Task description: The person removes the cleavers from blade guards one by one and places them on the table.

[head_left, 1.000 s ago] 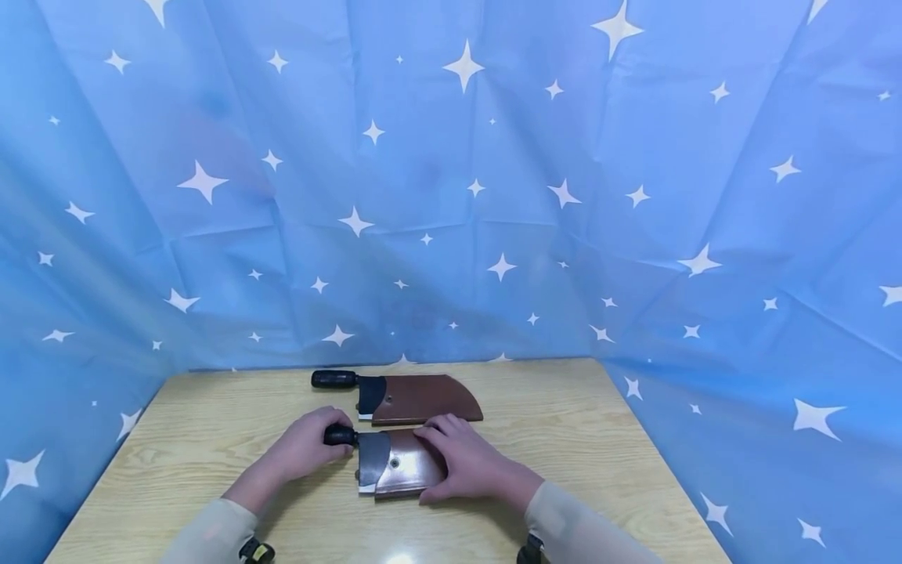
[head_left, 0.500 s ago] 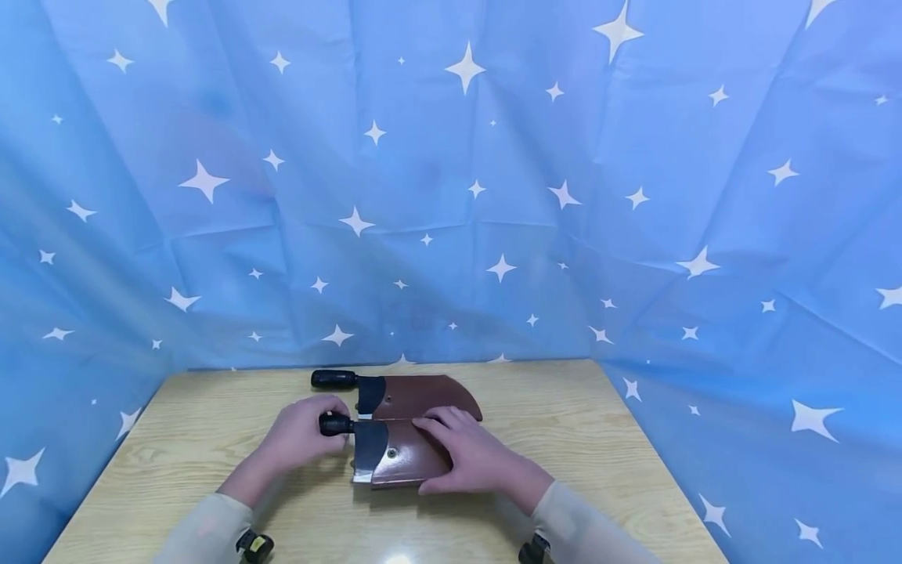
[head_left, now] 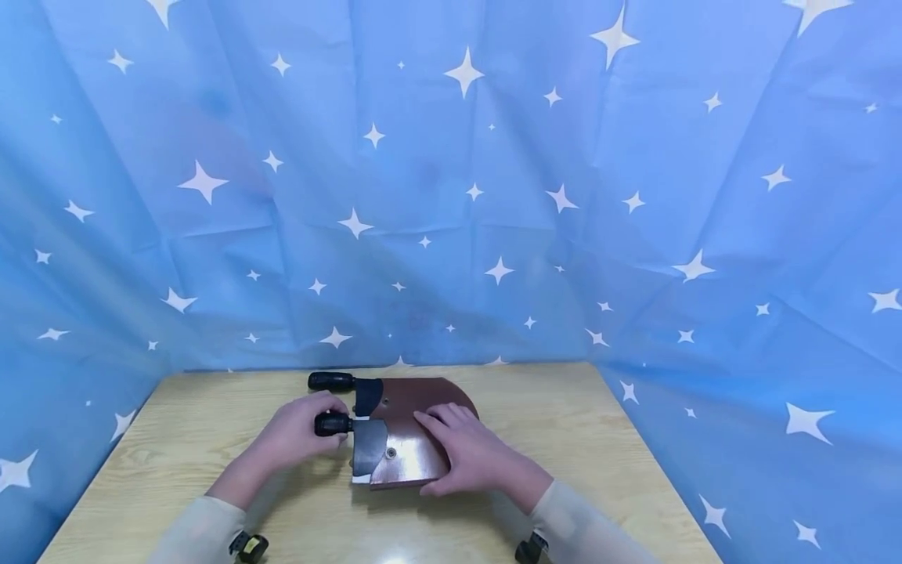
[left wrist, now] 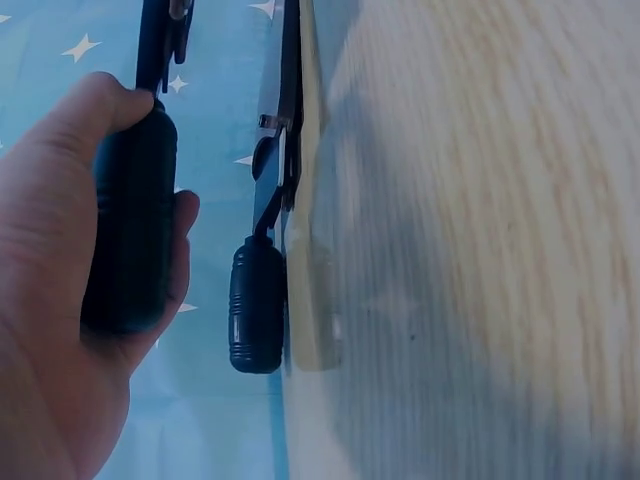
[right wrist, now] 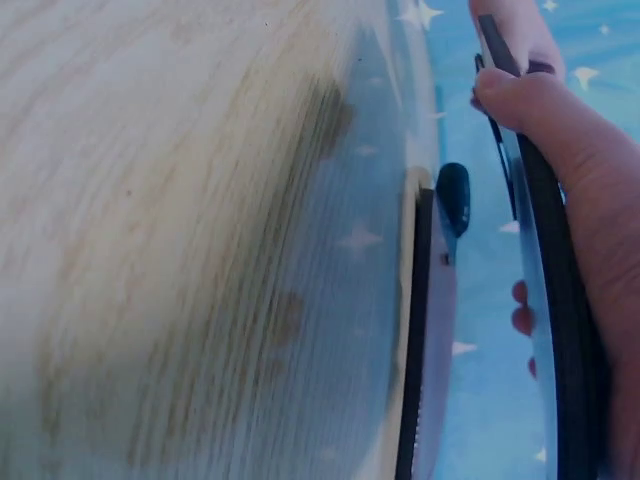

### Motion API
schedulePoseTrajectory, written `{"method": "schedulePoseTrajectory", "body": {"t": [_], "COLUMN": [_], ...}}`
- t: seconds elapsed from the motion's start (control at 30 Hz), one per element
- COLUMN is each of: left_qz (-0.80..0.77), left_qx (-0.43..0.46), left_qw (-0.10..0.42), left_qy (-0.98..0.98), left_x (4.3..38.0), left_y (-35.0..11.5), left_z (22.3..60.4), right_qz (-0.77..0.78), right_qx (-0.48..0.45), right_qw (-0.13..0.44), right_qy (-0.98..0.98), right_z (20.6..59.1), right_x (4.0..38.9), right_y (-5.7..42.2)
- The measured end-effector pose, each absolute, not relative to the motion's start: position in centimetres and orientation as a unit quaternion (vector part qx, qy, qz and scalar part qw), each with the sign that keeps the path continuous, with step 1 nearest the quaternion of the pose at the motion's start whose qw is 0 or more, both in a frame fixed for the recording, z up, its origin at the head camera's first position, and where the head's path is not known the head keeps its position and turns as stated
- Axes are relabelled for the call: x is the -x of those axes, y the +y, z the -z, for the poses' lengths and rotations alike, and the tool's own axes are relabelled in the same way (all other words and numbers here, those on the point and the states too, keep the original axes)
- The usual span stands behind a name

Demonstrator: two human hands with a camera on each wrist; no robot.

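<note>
A broad cleaver in a brown leather sheath (head_left: pixel 412 458) is held level above the table, a sliver of bright blade showing at the sheath's mouth. My left hand (head_left: pixel 299 429) grips its black handle (left wrist: pixel 135 225), thumb laid along the top end. My right hand (head_left: pixel 474 456) clasps the sheath's right end, fingers over the far edge and thumb at the near one. Behind it, a second sheathed cleaver (head_left: pixel 423 392) lies on the table, its near side partly covered in the head view. Its black handle (left wrist: pixel 257 305) points left.
The wood-grain table (head_left: pixel 592 470) extends to either side and in front of the cleavers. Blue cloth with white stars (head_left: pixel 423 196) hangs behind and along both sides. Each wrist wears a black strapped device (head_left: pixel 250 547).
Both hands have lifted the near cleaver off the table and shifted it slightly away and left, so it now overlaps the far one in the head view. The far cleaver stays put.
</note>
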State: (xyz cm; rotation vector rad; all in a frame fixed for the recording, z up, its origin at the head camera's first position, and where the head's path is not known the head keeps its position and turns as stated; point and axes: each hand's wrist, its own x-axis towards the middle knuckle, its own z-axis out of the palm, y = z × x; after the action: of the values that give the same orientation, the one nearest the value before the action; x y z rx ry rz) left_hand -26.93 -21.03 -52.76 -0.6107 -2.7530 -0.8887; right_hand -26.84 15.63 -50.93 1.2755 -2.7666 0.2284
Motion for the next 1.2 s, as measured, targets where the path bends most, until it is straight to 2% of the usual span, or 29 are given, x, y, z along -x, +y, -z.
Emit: {"method": "schedulePoseTrajectory", "body": {"t": [0.33, 0.8, 1.2], "left_qz": [0.295, 0.298, 0.3], "left_qx": [0.223, 0.235, 0.228], "left_qw": [0.103, 0.144, 0.129], "left_qy": [-0.923, -0.914, -0.917], "left_x": [26.6, 26.8, 26.9], "left_y": [-21.9, -21.2, -21.5], "left_z": [52.0, 52.0, 51.4], "right_qz": [-0.086, -0.096, -0.086], "right_qx": [-0.421, -0.419, -0.419], "right_qw": [0.033, 0.03, 0.029], "right_qy": [-0.902, -0.902, -0.903], "right_z": [50.8, 49.5, 49.0], "right_x": [26.9, 26.5, 26.5], "right_y": [15.2, 15.9, 15.6]}}
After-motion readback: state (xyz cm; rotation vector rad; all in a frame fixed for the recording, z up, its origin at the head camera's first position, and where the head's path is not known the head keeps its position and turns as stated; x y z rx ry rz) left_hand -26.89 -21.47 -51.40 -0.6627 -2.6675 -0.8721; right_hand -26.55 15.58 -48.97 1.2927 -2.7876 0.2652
